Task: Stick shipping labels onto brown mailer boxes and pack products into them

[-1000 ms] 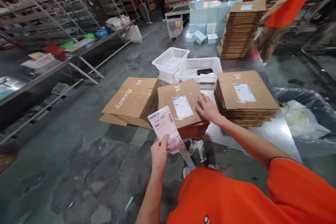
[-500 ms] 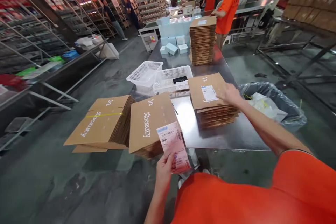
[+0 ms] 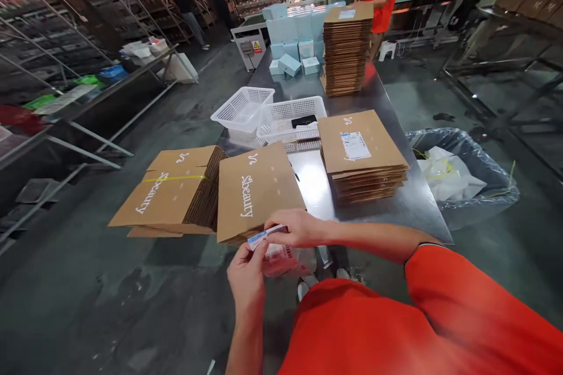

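Note:
A sheet of shipping labels (image 3: 278,258), pinkish with a blue-marked strip, is held low in front of my body. My left hand (image 3: 247,272) pinches its left end between thumb and fingers. At the sheet's upper edge, my right hand (image 3: 299,227) has its fingers closed on the label paper. Just beyond both hands lies a stack of flattened cardboard boxes (image 3: 259,187) printed "beauty". To the right, another flat-box stack (image 3: 365,152) has a white label (image 3: 356,146) stuck on top.
A strapped box bundle (image 3: 171,187) sits at the left. White plastic baskets (image 3: 244,108), pale blue boxes (image 3: 290,29) and a tall cardboard stack (image 3: 347,53) stand farther along the metal table (image 3: 391,211). A plastic-lined bin (image 3: 457,170) is at the right. Co-workers in orange stand behind.
My right hand has left the labelled stack on the right and come over to the label sheet. My left hand has shifted left, and the sheet is now tilted and partly covered.

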`<state>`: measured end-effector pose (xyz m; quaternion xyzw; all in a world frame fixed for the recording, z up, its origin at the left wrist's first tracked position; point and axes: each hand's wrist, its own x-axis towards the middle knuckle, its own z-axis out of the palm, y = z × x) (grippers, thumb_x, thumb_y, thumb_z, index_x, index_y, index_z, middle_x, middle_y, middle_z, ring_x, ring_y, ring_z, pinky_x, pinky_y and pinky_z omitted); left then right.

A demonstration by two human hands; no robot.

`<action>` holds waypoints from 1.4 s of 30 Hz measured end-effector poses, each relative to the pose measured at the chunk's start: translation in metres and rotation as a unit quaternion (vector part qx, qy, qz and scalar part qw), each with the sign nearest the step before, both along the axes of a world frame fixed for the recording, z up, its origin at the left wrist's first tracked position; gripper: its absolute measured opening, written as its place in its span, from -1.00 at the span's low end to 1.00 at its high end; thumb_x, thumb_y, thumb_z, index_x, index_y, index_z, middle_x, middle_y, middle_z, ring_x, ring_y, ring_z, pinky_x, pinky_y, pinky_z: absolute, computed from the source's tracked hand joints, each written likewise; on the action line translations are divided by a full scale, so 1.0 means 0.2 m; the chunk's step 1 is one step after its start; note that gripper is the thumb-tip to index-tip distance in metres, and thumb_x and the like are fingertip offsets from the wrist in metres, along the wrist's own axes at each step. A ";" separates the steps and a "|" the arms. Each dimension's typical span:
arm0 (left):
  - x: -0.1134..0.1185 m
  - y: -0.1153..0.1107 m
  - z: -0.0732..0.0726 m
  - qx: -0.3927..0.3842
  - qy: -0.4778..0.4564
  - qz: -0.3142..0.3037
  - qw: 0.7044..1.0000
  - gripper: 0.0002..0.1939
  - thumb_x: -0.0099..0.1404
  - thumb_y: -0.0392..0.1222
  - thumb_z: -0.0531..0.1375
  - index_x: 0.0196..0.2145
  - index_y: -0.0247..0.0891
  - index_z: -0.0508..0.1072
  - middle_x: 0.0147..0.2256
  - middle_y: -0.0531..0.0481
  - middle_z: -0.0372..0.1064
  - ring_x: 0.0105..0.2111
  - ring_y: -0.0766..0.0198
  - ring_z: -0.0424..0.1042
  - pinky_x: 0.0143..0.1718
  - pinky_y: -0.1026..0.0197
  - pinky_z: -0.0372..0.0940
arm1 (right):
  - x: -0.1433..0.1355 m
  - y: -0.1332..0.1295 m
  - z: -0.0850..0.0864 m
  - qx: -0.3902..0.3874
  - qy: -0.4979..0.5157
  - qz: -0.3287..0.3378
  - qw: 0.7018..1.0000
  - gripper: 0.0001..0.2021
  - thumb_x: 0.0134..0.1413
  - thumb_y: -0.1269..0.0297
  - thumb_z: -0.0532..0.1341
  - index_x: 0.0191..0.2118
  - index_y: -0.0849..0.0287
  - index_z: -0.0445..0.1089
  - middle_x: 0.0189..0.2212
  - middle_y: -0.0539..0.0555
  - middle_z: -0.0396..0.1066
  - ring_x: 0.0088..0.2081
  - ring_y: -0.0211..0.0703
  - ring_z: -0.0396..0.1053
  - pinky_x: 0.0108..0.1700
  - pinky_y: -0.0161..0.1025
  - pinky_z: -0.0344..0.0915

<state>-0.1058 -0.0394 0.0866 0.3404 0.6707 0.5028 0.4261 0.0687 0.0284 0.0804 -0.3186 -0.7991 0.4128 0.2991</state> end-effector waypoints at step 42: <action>-0.10 0.00 -0.16 -0.070 0.008 -0.144 0.987 -0.51 0.08 0.19 0.32 -0.25 -0.32 0.63 -0.23 -0.15 0.58 -0.22 0.06 0.52 -0.16 0.13 0.41 | 1.19 0.42 -0.16 -0.028 -0.054 -0.511 0.858 -0.30 0.04 0.11 0.27 0.27 0.28 0.18 0.13 0.28 0.36 0.07 0.07 0.36 0.14 0.02 0.28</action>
